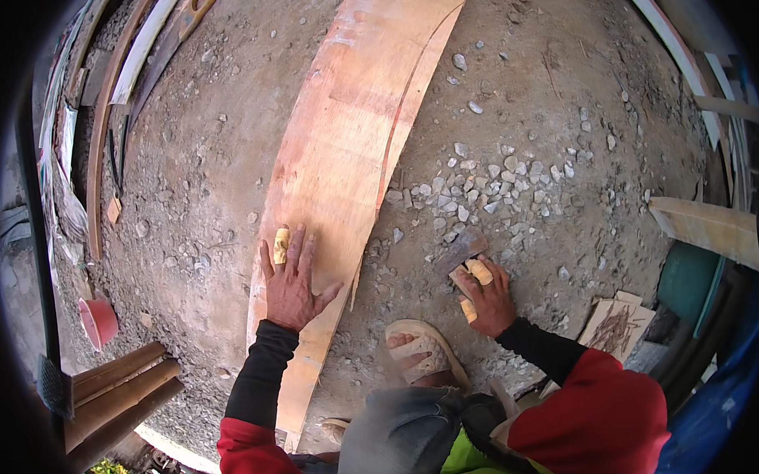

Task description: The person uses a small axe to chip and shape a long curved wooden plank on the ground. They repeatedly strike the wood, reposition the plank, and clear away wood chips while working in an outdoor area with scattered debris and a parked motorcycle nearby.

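A long plywood strip [334,147] lies on the ground ahead of me, running from near my feet to the far edge, with a curved reddish line along its right side. My left hand [291,282] rests flat on its near part, fingers spread, with yellowish tape round one finger. To the right of the strip, my right hand [486,300] is closed round the short wooden handle of what looks like a hammer [462,249], its dull grey head just above the ground. Tape wraps fingers of this hand too.
Loose stones [511,178] lie right of the strip. A handsaw [168,52] and timber lengths [101,163] are at the far left, a pink container [98,320] nearer. On the right are a board with nails [617,325], a plank [705,226] and a green bucket [686,285].
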`<action>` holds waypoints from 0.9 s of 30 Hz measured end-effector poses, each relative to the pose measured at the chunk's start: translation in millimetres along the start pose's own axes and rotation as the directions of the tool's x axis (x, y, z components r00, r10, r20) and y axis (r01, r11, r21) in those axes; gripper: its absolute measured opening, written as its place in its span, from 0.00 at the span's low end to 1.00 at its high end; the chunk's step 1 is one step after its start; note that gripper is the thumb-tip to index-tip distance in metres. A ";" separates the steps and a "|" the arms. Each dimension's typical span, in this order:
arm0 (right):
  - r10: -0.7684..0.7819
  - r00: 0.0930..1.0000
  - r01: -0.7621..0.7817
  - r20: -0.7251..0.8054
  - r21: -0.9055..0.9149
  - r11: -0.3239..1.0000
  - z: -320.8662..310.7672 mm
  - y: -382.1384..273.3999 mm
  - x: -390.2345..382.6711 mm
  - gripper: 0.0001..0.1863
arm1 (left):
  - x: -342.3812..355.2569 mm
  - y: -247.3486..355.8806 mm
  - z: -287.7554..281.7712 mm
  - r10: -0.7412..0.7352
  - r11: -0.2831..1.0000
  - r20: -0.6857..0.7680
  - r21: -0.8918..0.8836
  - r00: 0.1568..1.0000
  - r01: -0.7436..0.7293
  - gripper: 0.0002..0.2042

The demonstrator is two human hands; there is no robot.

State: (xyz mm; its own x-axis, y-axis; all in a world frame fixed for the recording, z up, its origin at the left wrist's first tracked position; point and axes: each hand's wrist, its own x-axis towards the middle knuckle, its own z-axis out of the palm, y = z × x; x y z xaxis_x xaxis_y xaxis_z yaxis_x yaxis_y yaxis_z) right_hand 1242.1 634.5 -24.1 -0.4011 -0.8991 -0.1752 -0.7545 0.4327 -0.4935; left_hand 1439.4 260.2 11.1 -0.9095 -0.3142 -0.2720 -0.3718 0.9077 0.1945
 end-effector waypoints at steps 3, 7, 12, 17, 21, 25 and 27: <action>-0.001 1.000 0.001 -0.005 -0.019 1.000 1.2 -3.5 2.5 0.35 | -41.2 -8.1 -12.6 -0.032 0.999 0.035 0.045 0.999 0.031 0.48; 0.007 1.000 -0.006 0.009 -0.050 0.999 3.3 -8.4 2.4 0.36 | -42.1 14.3 -1.1 -0.059 0.997 -0.067 -0.050 0.996 0.056 0.33; 0.005 1.000 -0.005 -0.002 -0.133 0.991 8.4 -8.2 -3.0 0.32 | 23.7 72.4 29.1 -0.050 0.996 -0.198 -0.082 0.979 0.034 0.39; 0.129 0.990 -0.137 -0.056 -0.198 0.970 16.8 -10.8 -13.2 0.33 | 70.5 72.1 43.0 -0.182 0.983 -0.272 -0.029 0.945 0.181 0.47; 0.184 0.977 -0.208 -0.107 -0.303 0.930 17.9 -16.5 -13.1 0.32 | 66.7 53.6 48.5 -0.220 0.971 -0.215 -0.139 0.951 0.193 0.52; 0.262 0.963 -0.268 -0.064 -0.341 0.901 -11.1 -22.7 -22.5 0.30 | 62.5 50.8 51.3 -0.196 0.977 -0.246 -0.130 0.949 0.168 0.52; 0.301 0.952 -0.296 -0.053 -0.404 0.865 -44.0 -24.0 -36.3 0.30 | 61.3 50.1 49.3 -0.206 0.972 -0.175 -0.155 0.963 0.180 0.52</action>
State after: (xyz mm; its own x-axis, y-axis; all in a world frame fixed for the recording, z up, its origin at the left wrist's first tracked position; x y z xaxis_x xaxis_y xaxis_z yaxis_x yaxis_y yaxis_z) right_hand 1251.9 659.6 31.5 -0.6365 -0.7226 -0.2698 -0.7443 0.6671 -0.0309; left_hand 1374.2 300.1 -42.3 -0.8317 -0.5380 -0.1372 -0.5533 0.7824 0.2858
